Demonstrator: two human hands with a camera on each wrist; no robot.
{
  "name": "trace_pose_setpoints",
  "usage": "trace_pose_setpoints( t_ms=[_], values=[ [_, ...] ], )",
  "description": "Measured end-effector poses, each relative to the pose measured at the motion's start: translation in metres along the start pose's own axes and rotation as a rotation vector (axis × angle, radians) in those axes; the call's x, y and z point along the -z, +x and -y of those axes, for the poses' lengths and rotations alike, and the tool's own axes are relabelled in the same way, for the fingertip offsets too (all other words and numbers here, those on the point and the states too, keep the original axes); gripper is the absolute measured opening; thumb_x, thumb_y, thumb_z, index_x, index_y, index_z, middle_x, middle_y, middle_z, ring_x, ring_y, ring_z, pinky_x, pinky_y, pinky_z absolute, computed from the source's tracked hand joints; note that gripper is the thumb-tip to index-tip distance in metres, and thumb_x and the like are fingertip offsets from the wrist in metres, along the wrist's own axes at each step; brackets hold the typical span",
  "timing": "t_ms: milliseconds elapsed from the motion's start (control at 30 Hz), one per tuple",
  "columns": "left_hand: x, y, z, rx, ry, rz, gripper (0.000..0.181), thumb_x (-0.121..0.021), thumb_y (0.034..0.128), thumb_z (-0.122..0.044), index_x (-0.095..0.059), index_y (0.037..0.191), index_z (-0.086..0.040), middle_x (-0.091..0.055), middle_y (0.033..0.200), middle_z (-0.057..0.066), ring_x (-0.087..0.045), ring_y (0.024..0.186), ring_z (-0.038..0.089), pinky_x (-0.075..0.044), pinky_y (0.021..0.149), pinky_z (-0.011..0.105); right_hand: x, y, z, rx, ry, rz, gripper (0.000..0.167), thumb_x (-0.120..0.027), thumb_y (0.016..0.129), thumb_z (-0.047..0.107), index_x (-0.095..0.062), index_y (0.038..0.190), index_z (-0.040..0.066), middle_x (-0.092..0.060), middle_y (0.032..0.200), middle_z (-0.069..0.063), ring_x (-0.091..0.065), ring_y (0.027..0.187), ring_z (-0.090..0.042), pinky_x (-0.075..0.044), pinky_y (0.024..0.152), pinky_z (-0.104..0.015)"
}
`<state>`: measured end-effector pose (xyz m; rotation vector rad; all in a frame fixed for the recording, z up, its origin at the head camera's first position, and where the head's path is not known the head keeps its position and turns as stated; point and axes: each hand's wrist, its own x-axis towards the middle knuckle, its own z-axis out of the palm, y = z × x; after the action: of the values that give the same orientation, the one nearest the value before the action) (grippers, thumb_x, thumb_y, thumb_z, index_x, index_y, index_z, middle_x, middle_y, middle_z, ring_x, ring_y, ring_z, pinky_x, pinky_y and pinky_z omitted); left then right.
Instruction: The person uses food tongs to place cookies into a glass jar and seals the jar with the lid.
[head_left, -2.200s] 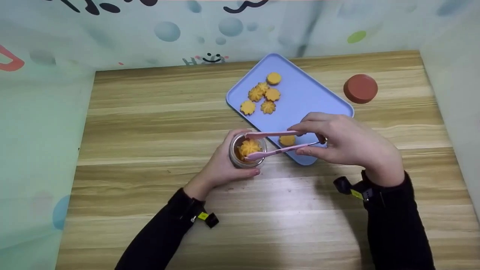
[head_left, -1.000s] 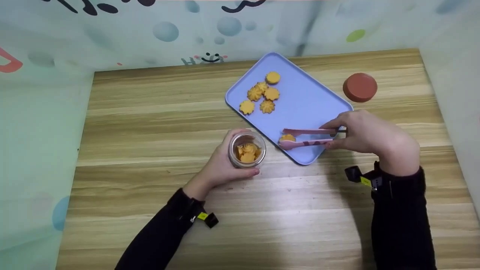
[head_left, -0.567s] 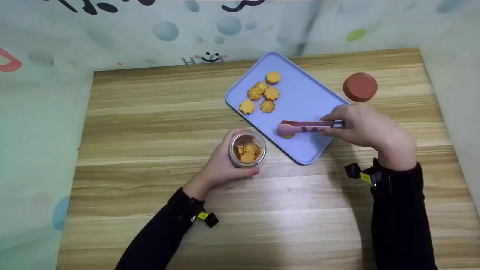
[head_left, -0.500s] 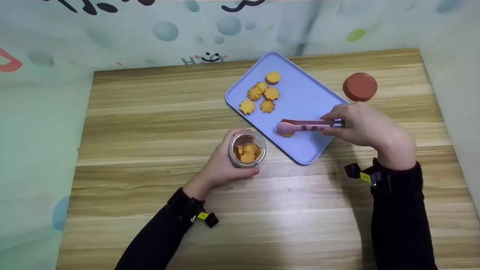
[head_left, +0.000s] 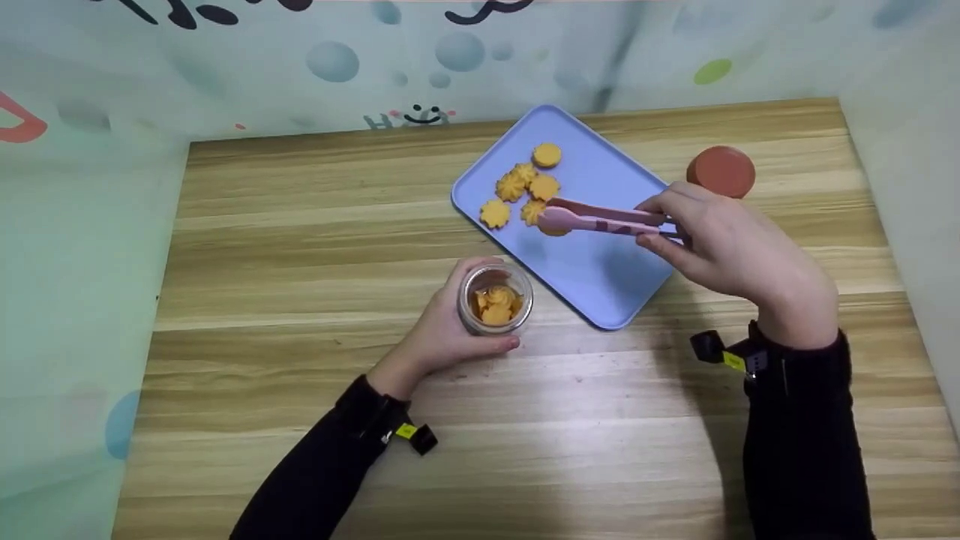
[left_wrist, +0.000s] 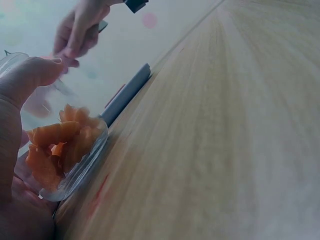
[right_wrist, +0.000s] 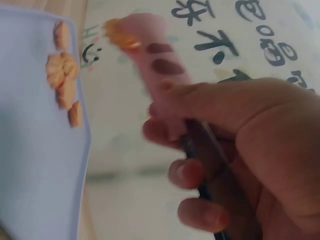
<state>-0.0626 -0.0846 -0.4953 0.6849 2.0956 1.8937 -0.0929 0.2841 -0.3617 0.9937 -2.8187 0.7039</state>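
Note:
My left hand (head_left: 442, 330) grips a clear glass jar (head_left: 466, 322) standing upright, with several yellow cookies (head_left: 496, 306) inside. In my right hand (head_left: 739, 244) are pink tongs (head_left: 600, 222), pinched nearly closed on one cookie (head_left: 556, 231). That cookie hangs above the blue tray (head_left: 592, 285); the right wrist view shows it held at the tong tips (right_wrist: 121, 36). Several other cookies (head_left: 512, 187) lie on the upper left part of the tray. In the left wrist view, the jar's cookies (left_wrist: 55, 145) show through its wall.
A round red-brown lid (head_left: 724, 171) lies on the wooden table (head_left: 300, 262), right of the tray. A printed sheet (head_left: 262, 75) with bubbles and writing stands behind the table.
My right hand moved from over the jar to the tray, the tongs closed on the single cookie at its near end, and they have lifted it up and back. My left hand stayed still.

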Motion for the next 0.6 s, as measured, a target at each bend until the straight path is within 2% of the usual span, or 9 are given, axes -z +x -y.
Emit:
trace_pose_setpoints(
  t_ms=[133,267,600],
  values=[
    [0.000,0.000,0.000,-0.005,0.003,-0.001,0.103,-0.105,0.0732,-0.019,-0.045,0.156,-0.015,-0.063,0.148,0.001,-0.058,0.139,0.027,-0.042,0.124,0.044,0.002,0.001,0.011,0.097,0.053,-0.057,0.027,-0.079,0.101,0.013,-0.071,0.125,0.004,-0.063,0.095,-0.008,-0.050,0.082,-0.013,-0.037,0.068,-0.025],
    [0.001,0.000,0.001,-0.009,-0.004,0.000,0.103,-0.104,0.0731,-0.017,-0.045,0.157,-0.014,-0.062,0.149,0.002,-0.058,0.140,0.027,-0.042,0.124,0.044,0.002,0.004,0.023,0.167,0.083,-0.051,0.028,-0.079,0.101,0.012,-0.071,0.127,0.005,-0.063,0.096,-0.007,-0.052,0.081,-0.011,-0.038,0.067,-0.022],
    [0.000,0.001,0.001,0.018,-0.024,0.020,0.102,-0.103,0.0751,-0.018,-0.043,0.157,-0.020,-0.060,0.151,0.000,-0.060,0.139,0.021,-0.046,0.122,0.042,-0.011,0.010,0.042,0.176,0.102,0.044,0.022,-0.077,0.104,0.018,-0.072,0.125,0.011,-0.069,0.104,0.001,-0.059,0.076,-0.007,-0.051,0.062,-0.027]
  ],
)
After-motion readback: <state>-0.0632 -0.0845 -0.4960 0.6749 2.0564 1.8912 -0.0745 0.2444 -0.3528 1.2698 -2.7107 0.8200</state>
